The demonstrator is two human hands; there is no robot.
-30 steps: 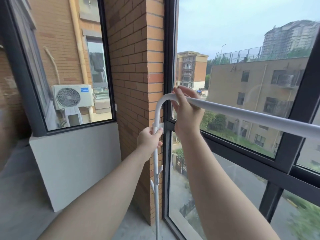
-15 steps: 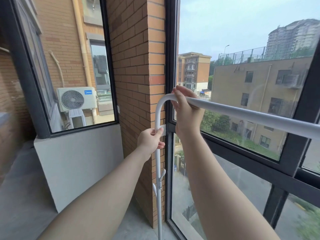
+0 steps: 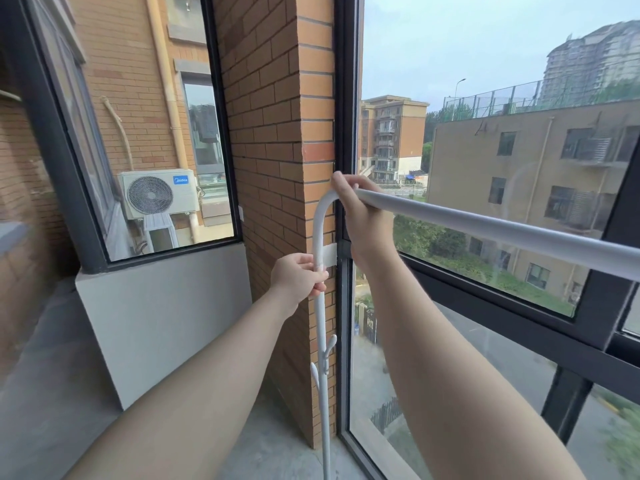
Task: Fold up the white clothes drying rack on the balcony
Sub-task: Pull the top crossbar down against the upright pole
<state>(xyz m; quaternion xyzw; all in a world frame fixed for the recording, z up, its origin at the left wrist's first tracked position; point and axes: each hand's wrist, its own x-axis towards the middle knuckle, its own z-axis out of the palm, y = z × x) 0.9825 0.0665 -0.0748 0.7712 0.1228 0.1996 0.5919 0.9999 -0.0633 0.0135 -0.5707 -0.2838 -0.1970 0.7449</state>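
The white clothes drying rack (image 3: pixel 502 232) stands against the window, its top bar running from the right edge to a rounded corner, then down as a thin upright post. My right hand (image 3: pixel 360 216) grips the top bar just beside that corner. My left hand (image 3: pixel 299 275) is closed around the upright post a little below the bend, next to a white bracket. Small white hooks (image 3: pixel 323 362) stick out of the post lower down. The rack's foot is out of view.
A brick pillar (image 3: pixel 277 133) stands right behind the post. Dark-framed glazing (image 3: pixel 467 282) runs close along the right. A grey low wall (image 3: pixel 162 317) under a side window sits to the left, with concrete floor (image 3: pixel 41 393) in front.
Both hands keep their grips on the rack. The view has shifted slightly, so the rack corner and hands sit a little lower and to the right in frame.
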